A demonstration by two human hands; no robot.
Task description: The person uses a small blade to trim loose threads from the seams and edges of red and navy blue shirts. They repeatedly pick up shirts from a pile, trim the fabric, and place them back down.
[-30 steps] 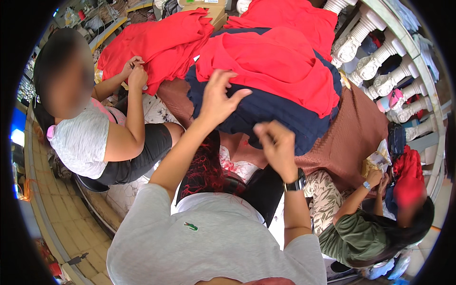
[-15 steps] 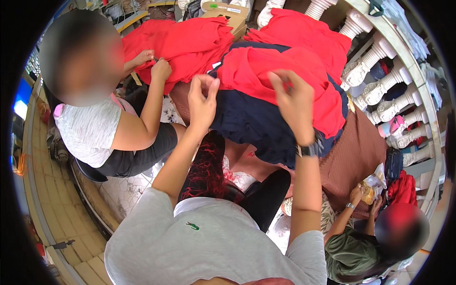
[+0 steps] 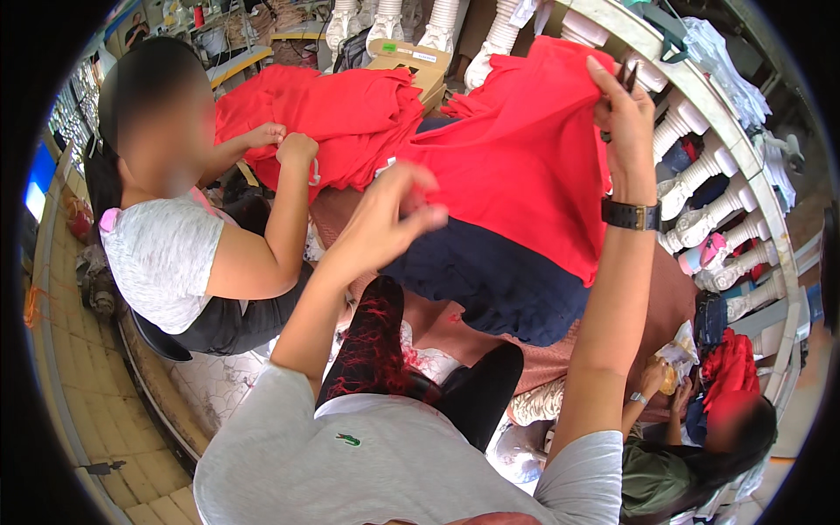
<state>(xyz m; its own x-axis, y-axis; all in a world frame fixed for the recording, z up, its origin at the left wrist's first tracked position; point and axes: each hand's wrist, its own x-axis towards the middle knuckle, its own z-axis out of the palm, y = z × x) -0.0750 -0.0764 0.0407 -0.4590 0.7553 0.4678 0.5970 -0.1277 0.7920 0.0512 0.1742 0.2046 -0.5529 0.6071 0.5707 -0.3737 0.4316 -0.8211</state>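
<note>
We see a bright red, smooth fabric piece [image 3: 525, 166] partly raised above a dark navy, crumpled fabric pile [image 3: 499, 284], which lies at the near side of the work surface over a brown, textured cloth cover [image 3: 672, 284]. Our right hand [image 3: 623, 109] grips the red piece at its far right edge, drawing that side up into a slope; a dark, pointed tool [image 3: 628, 77], possibly small snips, projects from the same fingers. Our left hand [image 3: 389, 214] is empty as far as we can tell, thumb and curved fingers apart, at the near left edge of the red; blur hides whether it touches. For good handling, we judge, we should keep the tool's tips turned away from the fabric, take the left edge in a light pinch, and pull evenly so that the red lies flat without dragging the navy.
</note>
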